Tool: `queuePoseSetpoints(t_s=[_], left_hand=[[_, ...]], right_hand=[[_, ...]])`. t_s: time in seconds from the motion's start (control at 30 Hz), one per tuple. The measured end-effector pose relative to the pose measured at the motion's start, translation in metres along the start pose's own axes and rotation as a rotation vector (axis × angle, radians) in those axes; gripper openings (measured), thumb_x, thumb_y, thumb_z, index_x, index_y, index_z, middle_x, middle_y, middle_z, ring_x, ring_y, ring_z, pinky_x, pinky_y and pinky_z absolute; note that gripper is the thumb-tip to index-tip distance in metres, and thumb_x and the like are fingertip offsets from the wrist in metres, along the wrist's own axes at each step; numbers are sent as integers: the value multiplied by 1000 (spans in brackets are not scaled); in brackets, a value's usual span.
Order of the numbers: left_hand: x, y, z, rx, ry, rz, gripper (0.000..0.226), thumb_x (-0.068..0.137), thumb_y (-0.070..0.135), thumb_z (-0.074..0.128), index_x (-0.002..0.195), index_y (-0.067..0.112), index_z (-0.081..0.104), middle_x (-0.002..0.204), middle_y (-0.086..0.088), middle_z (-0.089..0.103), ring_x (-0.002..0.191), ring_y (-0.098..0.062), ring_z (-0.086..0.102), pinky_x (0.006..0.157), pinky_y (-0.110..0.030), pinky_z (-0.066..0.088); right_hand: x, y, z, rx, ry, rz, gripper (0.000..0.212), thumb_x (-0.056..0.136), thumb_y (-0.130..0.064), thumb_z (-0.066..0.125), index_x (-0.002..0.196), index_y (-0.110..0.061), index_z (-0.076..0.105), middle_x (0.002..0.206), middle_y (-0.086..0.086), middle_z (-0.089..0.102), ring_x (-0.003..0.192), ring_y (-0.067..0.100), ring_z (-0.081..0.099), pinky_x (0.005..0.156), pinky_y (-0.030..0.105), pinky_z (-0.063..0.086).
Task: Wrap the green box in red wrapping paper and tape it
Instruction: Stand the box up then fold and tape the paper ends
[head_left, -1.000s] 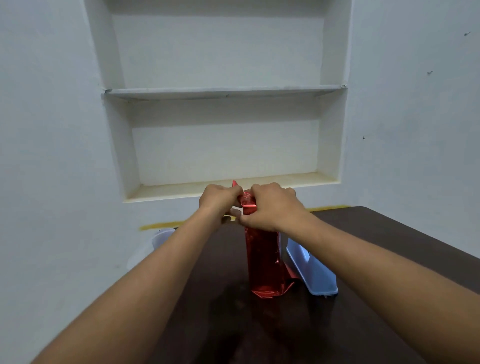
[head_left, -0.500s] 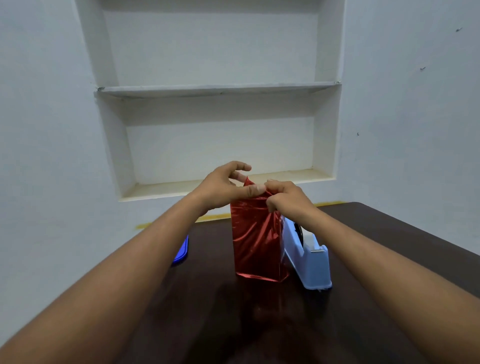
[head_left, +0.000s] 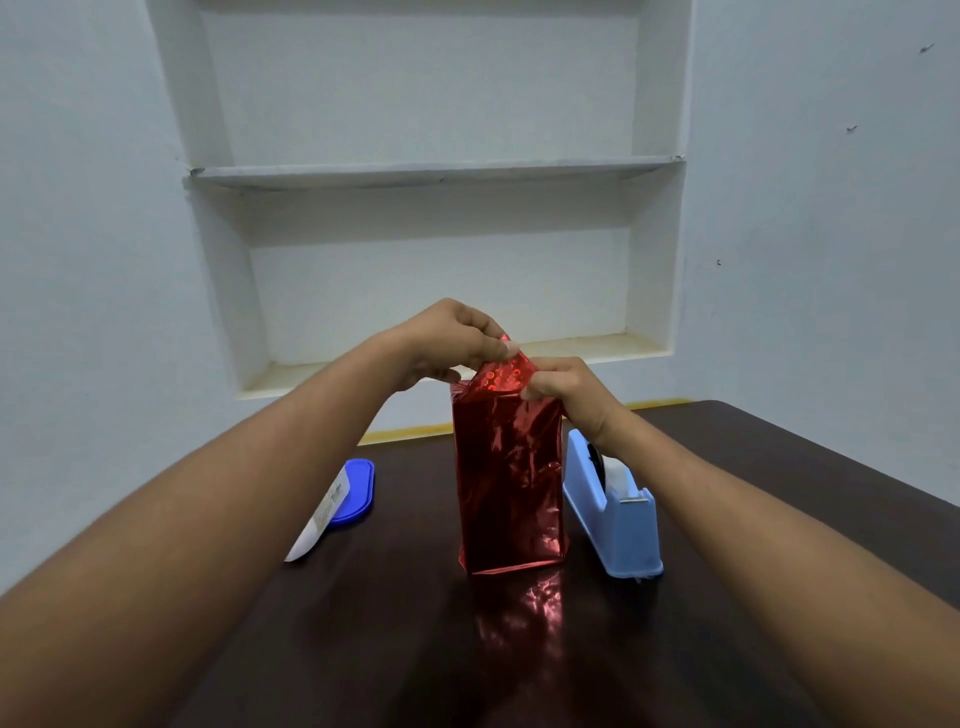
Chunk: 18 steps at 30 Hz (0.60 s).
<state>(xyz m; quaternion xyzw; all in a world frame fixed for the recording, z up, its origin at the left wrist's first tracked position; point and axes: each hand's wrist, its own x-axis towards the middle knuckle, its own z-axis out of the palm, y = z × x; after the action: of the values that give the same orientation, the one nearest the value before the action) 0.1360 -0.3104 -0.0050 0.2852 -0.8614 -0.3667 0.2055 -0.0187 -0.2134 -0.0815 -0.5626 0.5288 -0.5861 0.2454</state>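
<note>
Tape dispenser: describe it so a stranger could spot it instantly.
On the dark table, look just right of the upright red-wrapped box. The tape dispenser is the pale blue wedge-shaped block there, unlike the deep blue lid lying left.

A dark glossy table (head_left: 779, 519) stands against pale walls (head_left: 831, 234) with a recessed two-tier shelf niche (head_left: 431, 171).

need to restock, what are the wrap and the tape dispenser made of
Wrap: looks like thin metallic foil paper, glossy red, creased, mirrored in the table; its top flap shows holographic dots. Dispenser: seems moulded plastic, smooth pale blue with a soft sheen.
</note>
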Motion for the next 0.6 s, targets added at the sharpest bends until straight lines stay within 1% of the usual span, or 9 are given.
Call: queuePoseSetpoints(t_s=[0.07,0.17,0.23,0.37,0.4,0.47,0.5,0.57,0.6], left_hand=[[0,-1,-1,-110,-38,-52,16,91,29,81,94,14,73,91,-1,74,82,-16,66,85,-35,53],[1,2,-2,-137,-14,-86,14,89,26,82,89,15,73,94,-4,75,86,-19,67,87,-36,54],[2,6,-2,-140,8,-109,12,89,23,83,84,17,74,92,-3,75,85,-19,67,87,-37,54],[4,7,-3,-193,33,-148,5,90,19,81,90,17,76,96,-2,75,86,-19,68,86,-37,55],[6,5,-2,-127,67,-108,5,90,21,80,90,18,76,94,0,75,86,-18,68,84,-34,54],[10,1,2,141,175,51,7,92,29,79,90,22,77,86,7,72,90,-15,65,81,-27,50],[12,-2,5,235,217,127,8,93,32,77,91,24,77,85,11,69,93,-14,63,83,-28,48],[15,-10,6,240,198,220,9,96,36,74,91,29,73,84,17,64,95,-12,60,91,-31,46],[16,-15,6,213,175,250,9,97,35,72,90,29,72,83,20,64,91,-8,60,89,-31,46]], right_hand=[[1,1,0,20,-14,-12,15,74,-14,64,66,-7,53,60,2,48,53,10,44,53,23,35],[6,6,-2,27,-11,-4,35,92,-6,63,60,-13,52,57,-3,50,51,9,46,53,22,36],[7,9,-4,34,-6,0,40,95,-6,61,58,-15,52,55,-6,51,50,7,47,52,21,36],[8,10,-4,31,-19,-1,42,94,-12,65,55,-18,51,53,-8,50,49,6,46,53,20,36],[8,9,-4,26,-29,4,39,90,-16,69,55,-19,51,54,-8,49,50,7,45,53,21,36],[8,9,-4,26,-40,9,32,81,-24,69,54,-21,52,57,-6,49,53,8,45,55,23,35],[8,9,-5,39,-36,4,27,79,-26,67,55,-20,54,60,-4,51,56,9,47,58,25,37],[8,12,-8,71,-23,-16,16,80,-28,64,71,-16,70,72,2,64,69,13,59,67,28,43],[9,14,-10,89,-12,-23,22,81,-29,63,89,-14,76,85,7,71,81,15,64,74,28,47]])
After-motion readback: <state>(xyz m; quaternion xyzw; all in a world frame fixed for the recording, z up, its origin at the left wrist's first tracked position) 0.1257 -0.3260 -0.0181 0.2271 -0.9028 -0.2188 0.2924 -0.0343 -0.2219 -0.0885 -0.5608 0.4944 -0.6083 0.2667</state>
